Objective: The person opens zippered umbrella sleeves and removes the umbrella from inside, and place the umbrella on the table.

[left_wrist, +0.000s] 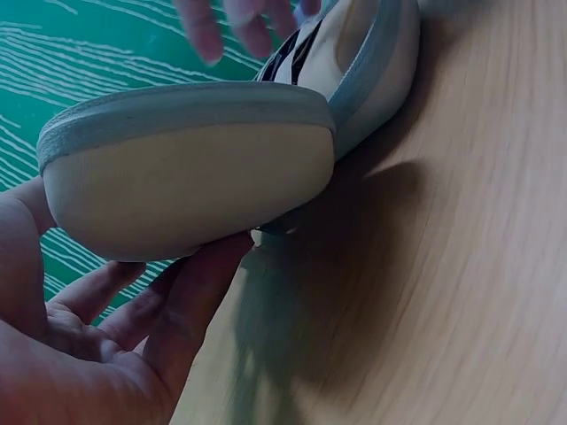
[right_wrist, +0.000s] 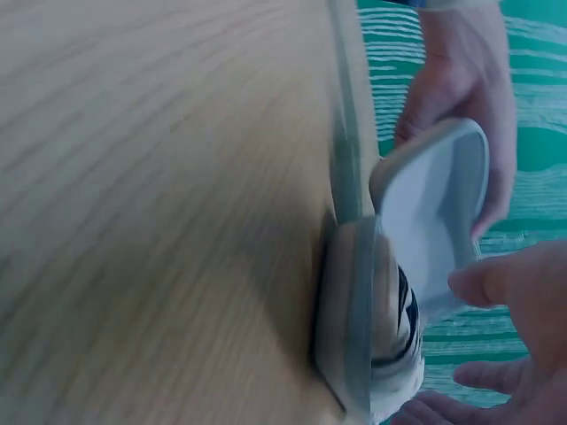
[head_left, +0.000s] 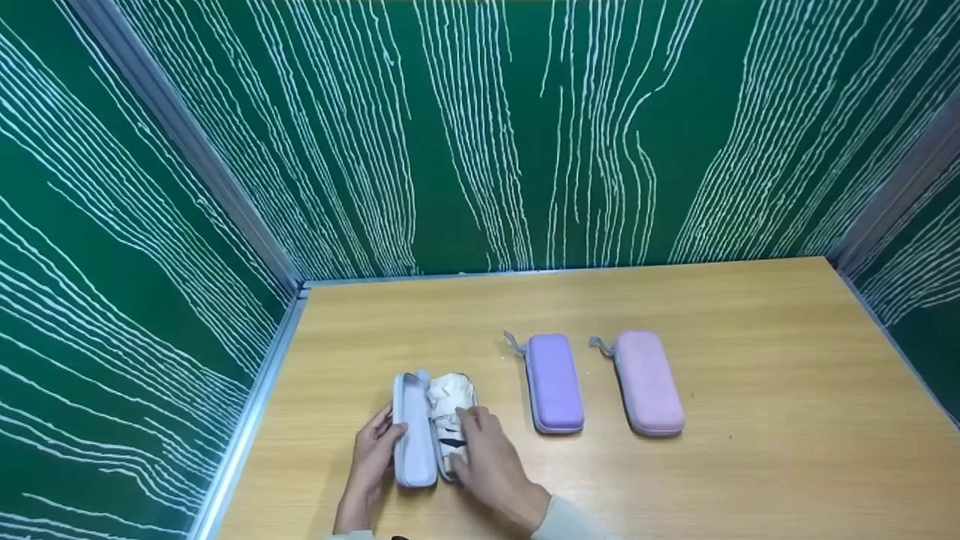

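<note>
A pale grey-blue zip case (head_left: 416,457) lies unfolded on the table, its lid half raised on the left. My left hand (head_left: 371,454) holds that lid by its outer side, with the thumb over the rim and fingers beneath, as the left wrist view shows. Packed into the right half is a folded white umbrella (head_left: 448,391) with dark bands; its beige end shows in the right wrist view. Over this half hovers my right hand (head_left: 495,461), thumb and fingers spread apart close to the umbrella (right_wrist: 394,381). Part of the umbrella is hidden behind that hand.
A purple zip case (head_left: 555,384) and a pink zip case (head_left: 650,382), both closed with grey wrist loops, lie to the right on the wooden table (head_left: 787,420). Green panels (head_left: 465,225) with white wavy lines stand along the back and sides.
</note>
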